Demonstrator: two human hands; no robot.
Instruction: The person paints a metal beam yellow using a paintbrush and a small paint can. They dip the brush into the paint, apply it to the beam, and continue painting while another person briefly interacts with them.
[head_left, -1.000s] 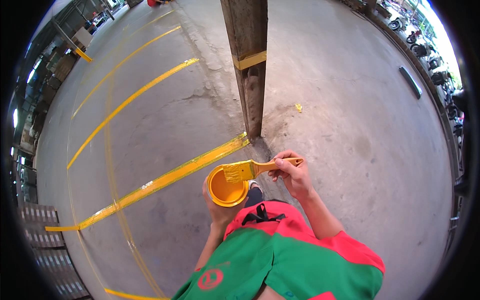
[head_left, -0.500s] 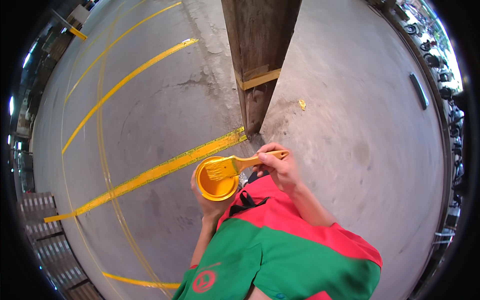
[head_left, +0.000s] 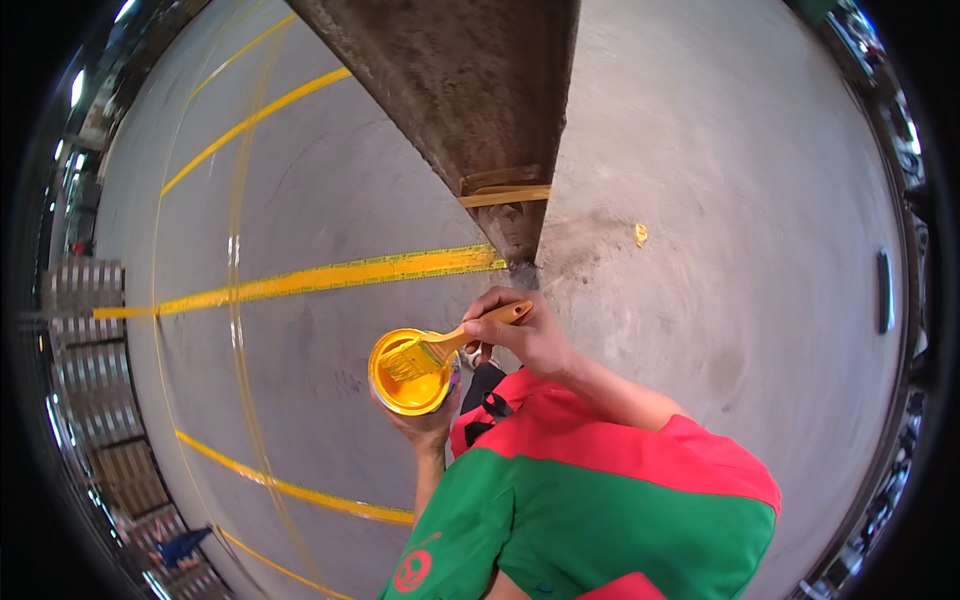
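My left hand is wrapped round an open can of yellow paint, held upright in front of me. A flat paintbrush is gripped by its wooden handle in my right hand. Its bristles are coated yellow and rest over the can's mouth, slanting down to the left; whether they touch the paint inside I cannot tell. Just ahead, a wide yellow stripe with taped edges runs across the grey floor to the foot of a brown steel column.
A band of yellow tape goes round the column. A crumpled yellow scrap lies to its right. More yellow stripes cross the floor at left. Stacked pallets line the left edge, and a dark bar lies far right.
My view has turned, so the column and floor stripes have shifted. The brush and can remain in my hands, with the bristles still over the can.
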